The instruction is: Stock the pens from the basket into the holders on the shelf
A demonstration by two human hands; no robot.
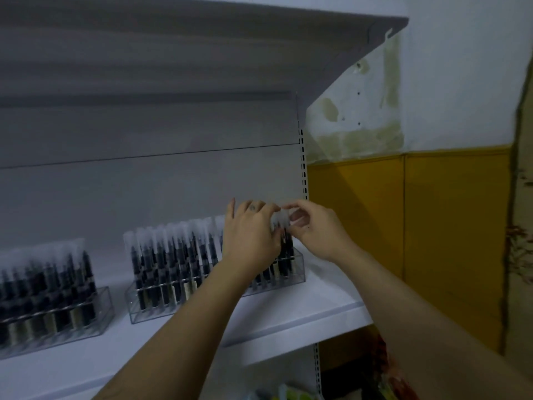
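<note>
Head cam: mid-stocking, slotting a pen (285, 230) into the right end of the clear holder (300, 269) on the shelf (323, 310). Pinching its frosted cap with right hand (315, 230), seemingly left hand (250, 236) too (blurry). Next: pressing straight down, then letting go.

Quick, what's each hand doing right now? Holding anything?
Left hand: fingers bent over the pens; whether it grips one cannot be told.
Right hand: closed, pinching one pen by its cap at the holder.

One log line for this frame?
step: seating pen | right hand: pinches pen cap, right end of right clear holder | left hand: at pen row, grip unclear | basket: not visible
</note>
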